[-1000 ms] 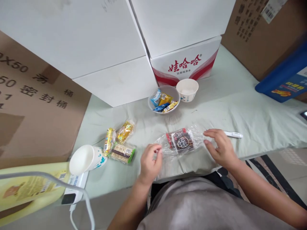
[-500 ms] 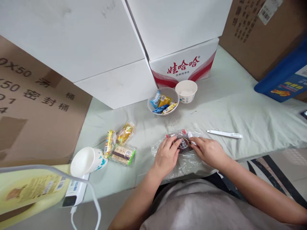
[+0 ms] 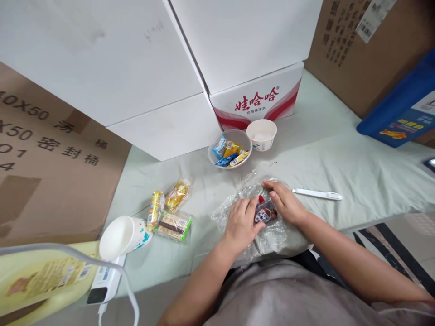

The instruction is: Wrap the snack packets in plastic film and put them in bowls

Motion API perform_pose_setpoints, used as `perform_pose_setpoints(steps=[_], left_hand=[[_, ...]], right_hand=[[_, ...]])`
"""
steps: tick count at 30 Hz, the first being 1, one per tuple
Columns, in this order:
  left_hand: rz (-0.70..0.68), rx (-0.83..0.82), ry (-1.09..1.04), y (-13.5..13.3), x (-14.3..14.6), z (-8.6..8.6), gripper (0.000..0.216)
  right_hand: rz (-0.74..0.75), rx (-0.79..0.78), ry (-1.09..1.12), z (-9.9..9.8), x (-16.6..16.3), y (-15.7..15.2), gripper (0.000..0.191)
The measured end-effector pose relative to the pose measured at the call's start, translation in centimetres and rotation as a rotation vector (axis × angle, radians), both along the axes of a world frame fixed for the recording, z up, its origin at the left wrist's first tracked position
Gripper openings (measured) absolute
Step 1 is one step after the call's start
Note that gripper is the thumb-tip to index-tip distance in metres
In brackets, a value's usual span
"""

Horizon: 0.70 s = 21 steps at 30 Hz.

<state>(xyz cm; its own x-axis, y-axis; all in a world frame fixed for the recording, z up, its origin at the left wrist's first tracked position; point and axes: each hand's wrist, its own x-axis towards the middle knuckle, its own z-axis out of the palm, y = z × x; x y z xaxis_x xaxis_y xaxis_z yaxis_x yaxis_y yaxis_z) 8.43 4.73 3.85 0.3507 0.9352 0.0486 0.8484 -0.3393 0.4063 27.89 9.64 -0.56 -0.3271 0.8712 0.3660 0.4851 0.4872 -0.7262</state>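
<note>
A small dark snack packet [image 3: 265, 214] with a round white label and a red corner lies on a sheet of clear plastic film [image 3: 253, 185] at the front of the cloth. My left hand [image 3: 242, 222] rests at the packet's left end, fingers extended over the film and thumb at the lower edge. On the other side, my right hand [image 3: 287, 202] lies with its fingers stretched over the film, touching or close to the packet's right end. Both hands are open; the undersides of the fingers are hidden. Just right of that hand is a white utility knife [image 3: 317, 194].
A clear bowl [image 3: 210, 156] of wrapped snacks stands beside a paper cup [image 3: 261, 136] before white boxes [image 3: 163, 131]. To the left are several packaged snacks [image 3: 174, 225], a tipped paper cup [image 3: 124, 235] and a white cable [image 3: 68, 251]. A blue package [image 3: 397, 117] stands at right.
My right hand has shifted up and left, its fingers now spread on the film. More film shows above the packet. My left thumb has moved down to the packet's lower edge.
</note>
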Motion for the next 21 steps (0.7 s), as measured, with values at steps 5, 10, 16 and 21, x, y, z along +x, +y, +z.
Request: perform_pose_setpoints(steps=[5, 10, 16, 21], left_hand=[[0.154, -0.306, -0.122, 0.0, -1.1, 0.8, 0.072], [0.284, -0.408, -0.435, 3.0, -4.6, 4.0, 0.054], [0.327, 0.421, -0.106, 11.4, -6.4, 11.8, 0.035], [-0.194, 0.598, 0.340, 20.8, -4.6, 13.5, 0.019]], right_hand=[[0.023, -0.018, -0.008, 0.3, 0.1, 0.1, 0.040], [0.031, -0.015, -0.093, 0.1, -0.3, 0.1, 0.035], [0.023, -0.050, -0.105, 0.1, -0.3, 0.1, 0.032], [0.043, -0.069, -0.064, 0.4, -0.2, 0.2, 0.031]])
